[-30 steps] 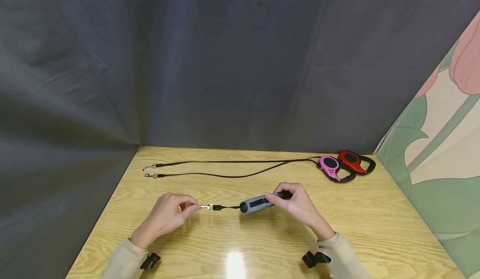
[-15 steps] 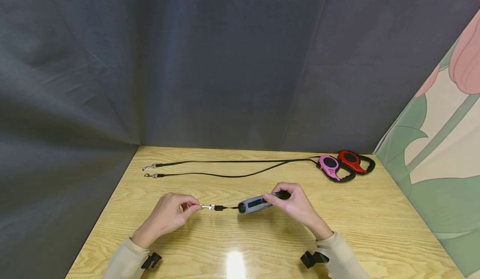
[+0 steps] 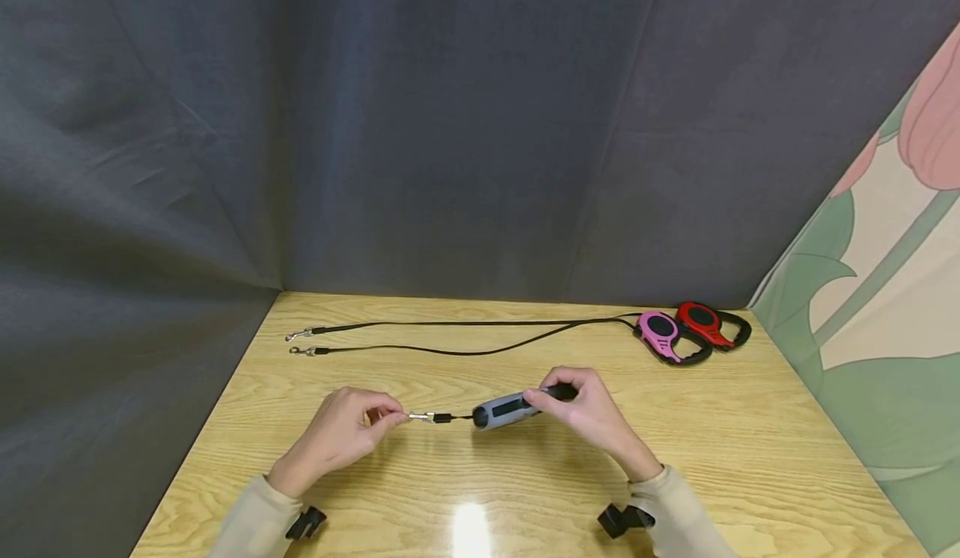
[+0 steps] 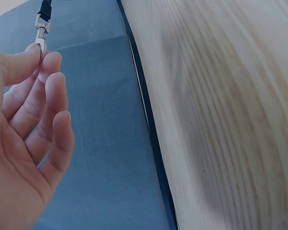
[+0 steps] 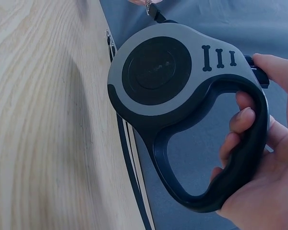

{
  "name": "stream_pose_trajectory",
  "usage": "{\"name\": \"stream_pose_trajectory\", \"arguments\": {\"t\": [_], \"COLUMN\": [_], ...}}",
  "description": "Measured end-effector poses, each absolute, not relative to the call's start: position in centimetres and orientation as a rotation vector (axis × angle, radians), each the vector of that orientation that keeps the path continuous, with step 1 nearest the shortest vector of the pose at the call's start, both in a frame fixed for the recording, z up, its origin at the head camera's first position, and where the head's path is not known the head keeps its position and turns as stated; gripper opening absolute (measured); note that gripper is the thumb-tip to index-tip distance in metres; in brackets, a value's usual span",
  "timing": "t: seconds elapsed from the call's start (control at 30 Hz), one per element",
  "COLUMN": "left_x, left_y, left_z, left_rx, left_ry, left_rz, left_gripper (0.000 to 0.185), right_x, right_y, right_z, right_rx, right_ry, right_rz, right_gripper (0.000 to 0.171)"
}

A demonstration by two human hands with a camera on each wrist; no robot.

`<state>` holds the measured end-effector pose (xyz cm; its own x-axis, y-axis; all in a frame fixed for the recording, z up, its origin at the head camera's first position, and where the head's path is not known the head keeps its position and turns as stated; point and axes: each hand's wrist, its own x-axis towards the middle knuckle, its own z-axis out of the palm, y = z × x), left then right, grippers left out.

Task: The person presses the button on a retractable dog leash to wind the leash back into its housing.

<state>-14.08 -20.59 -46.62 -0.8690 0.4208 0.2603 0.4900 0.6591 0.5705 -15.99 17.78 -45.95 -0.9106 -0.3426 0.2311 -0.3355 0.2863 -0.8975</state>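
Note:
A grey and black retractable leash (image 3: 504,410) (image 5: 173,86) is held just above the wooden table (image 3: 480,491). My right hand (image 3: 592,416) (image 5: 259,158) grips its black handle, fingers curled through the loop. My left hand (image 3: 341,433) (image 4: 29,124) pinches the leash's metal clip (image 3: 420,417) (image 4: 40,33) between thumb and fingertip. Only a short bit of black cord shows between clip and housing.
At the back right lie a pink leash (image 3: 663,334) and a red leash (image 3: 708,324), their black cords (image 3: 465,324) stretched left across the table to clips (image 3: 298,343). Dark cloth (image 3: 375,124) hangs behind; a flowered panel (image 3: 885,274) stands at right.
The grey housing and my right hand have shifted slightly left, toward the clip; my left hand has edged a little right. The visible cord between them is shorter.

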Motion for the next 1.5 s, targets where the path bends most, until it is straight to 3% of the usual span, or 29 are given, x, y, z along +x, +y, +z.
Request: {"name": "stream_pose_trajectory", "arguments": {"t": [0.8,1.5], "left_x": [-13.9,-14.3], "left_y": [-19.5,-18.3], "left_z": [-47.3,-48.3], "left_rx": [-0.827,-0.793], "left_ry": [-2.779,-2.942], "left_rz": [-1.065,-1.075], "left_gripper": [0.01,0.012], "right_x": [-15.7,-16.2], "right_y": [16.4,15.6], "right_z": [-45.8,-45.7], "right_rx": [-0.651,-0.481], "right_ry": [2.491,2.55], "right_rz": [-1.748,-1.698], "right_gripper": [0.016,0.019]}}
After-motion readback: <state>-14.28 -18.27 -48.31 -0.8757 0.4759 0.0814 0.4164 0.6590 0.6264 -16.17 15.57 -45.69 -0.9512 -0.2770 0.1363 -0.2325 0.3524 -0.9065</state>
